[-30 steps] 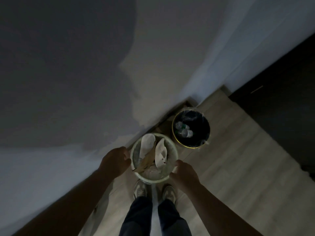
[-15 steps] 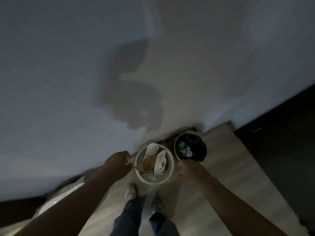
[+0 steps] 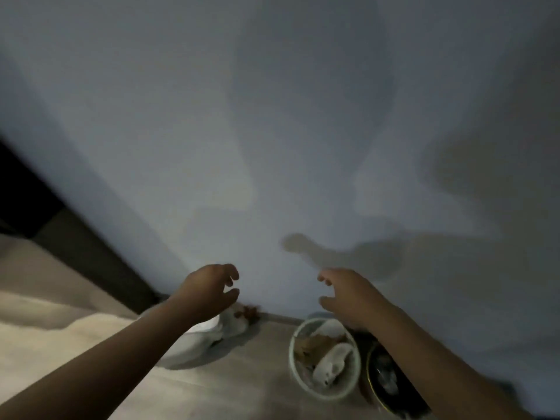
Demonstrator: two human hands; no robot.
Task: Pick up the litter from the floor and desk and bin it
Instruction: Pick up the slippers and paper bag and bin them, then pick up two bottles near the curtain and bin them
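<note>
Nearest the camera, two bare forearms enter from the bottom corners, both cut off by the frame edge. At 5 o'clock a white bin (image 3: 291, 359) stands on the pale wood floor (image 3: 242, 383). It holds the litter: a crumpled brown piece (image 3: 312, 347) and some white pieces (image 3: 331, 363), too blurred to identify. Just beside it, toward 4 o'clock, is a dark bin (image 3: 368, 371) with a thin gold rim. The right forearm hides much of it and its contents are too smeared to make out.

At 7 o'clock a white bag or cloth (image 3: 197, 344) lies on the floor, partly hidden behind the left forearm. Which of the two it is cannot be told. A small brown clump (image 3: 250, 312) sits at the foot of the wall near 6 o'clock, indistinct.

Above the floor, the left hand (image 3: 209, 294) and the right hand (image 3: 348, 295) hang apart in the air, fingers loosely curled and grasping nothing.

Beyond them the grey wall (image 3: 272, 116) fills the upper picture, crossed by soft shadows. A dark band (image 3: 75, 237) runs along it at 9 o'clock, unreadable in the dimness.
</note>
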